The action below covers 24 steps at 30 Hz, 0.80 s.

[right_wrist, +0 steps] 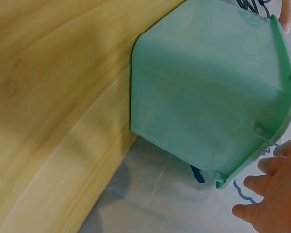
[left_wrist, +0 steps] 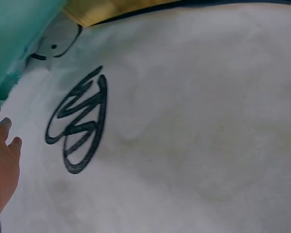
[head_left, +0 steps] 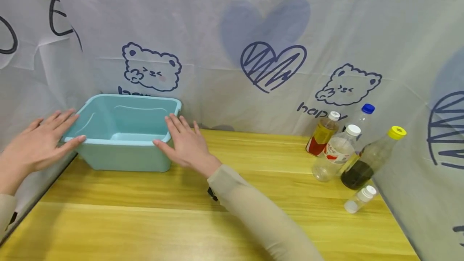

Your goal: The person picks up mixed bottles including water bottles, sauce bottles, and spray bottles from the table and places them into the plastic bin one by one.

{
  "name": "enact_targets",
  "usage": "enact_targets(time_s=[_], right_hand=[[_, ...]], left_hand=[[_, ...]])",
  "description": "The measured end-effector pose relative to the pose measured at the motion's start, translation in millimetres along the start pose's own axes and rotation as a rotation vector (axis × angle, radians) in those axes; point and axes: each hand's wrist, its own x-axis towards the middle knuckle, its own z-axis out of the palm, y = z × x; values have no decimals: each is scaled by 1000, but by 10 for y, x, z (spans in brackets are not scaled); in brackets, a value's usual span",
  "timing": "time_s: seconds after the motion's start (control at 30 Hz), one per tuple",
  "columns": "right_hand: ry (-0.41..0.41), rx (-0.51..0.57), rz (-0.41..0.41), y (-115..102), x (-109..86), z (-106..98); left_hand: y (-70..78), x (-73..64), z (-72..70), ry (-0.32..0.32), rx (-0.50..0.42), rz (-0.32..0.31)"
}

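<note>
A light teal plastic bin [head_left: 123, 156] stands upright at the left back of the wooden table, with nothing seen inside it. My left hand [head_left: 45, 138], fingers straight, lies at the bin's left rim with the thumb over the front corner. At the right rim is my right hand [head_left: 188, 144], its fingers extended and spread, thumb near the front right corner. The left wrist view catches only part of the left hand [left_wrist: 2, 170] beside the bin's edge. In the right wrist view, the right hand [right_wrist: 274, 191] has outstretched fingers by the bin's rim.
On the table's right side several bottles stand together: a dark-liquid bottle with a yellow cap [head_left: 377, 158], a clear white-capped bottle [head_left: 337, 152], a red-and-yellow labelled bottle [head_left: 322, 134], a blue-capped bottle [head_left: 362, 120] and a small white-capped bottle [head_left: 359, 199]. A printed cloth [head_left: 214, 88] hangs behind.
</note>
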Motion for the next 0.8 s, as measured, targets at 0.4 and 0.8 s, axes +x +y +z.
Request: enact_targets(time_s=[0.4,0.8], right_hand=[[-28,11,34,-54,30,79],[-32,19,34,-6,-19,58]], left_hand=[[-73,-40,73,5,-25,-13],[-21,-22,94,20,-33,-18]])
